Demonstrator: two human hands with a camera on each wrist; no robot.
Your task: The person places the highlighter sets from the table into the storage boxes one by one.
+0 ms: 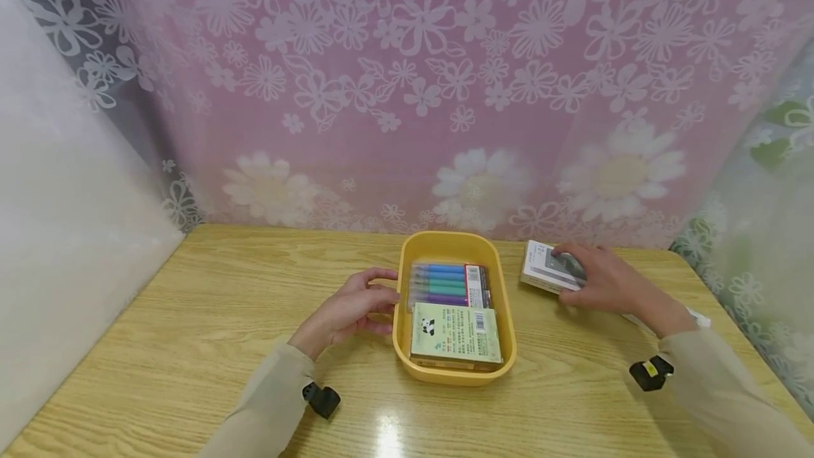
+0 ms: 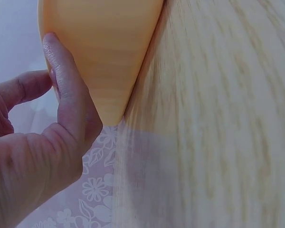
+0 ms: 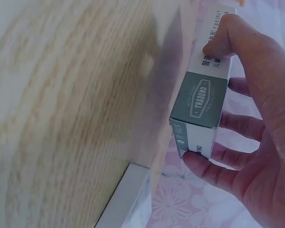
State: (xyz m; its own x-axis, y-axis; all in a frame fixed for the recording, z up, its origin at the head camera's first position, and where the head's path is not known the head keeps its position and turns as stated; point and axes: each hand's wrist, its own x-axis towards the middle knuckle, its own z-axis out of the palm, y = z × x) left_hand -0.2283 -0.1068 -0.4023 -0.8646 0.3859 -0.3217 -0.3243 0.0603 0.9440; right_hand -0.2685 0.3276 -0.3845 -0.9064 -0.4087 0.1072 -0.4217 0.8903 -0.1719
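A yellow plastic tray stands on the wooden table. Inside it lie a clear pack of coloured pens and, nearer me, a pale green box with a panda on it. At the tray's left side, my left hand touches the outer wall with its fingertips; the left wrist view shows its fingers against that wall. Right of the tray, my right hand grips a small white-and-grey cardboard box, thumb on one side and fingers on the other.
Another white item lies on the table near my right wrist, partly covered by the forearm in the head view. A pink flowered curtain hangs along the table's back edge. Pale sheeting hangs at both sides.
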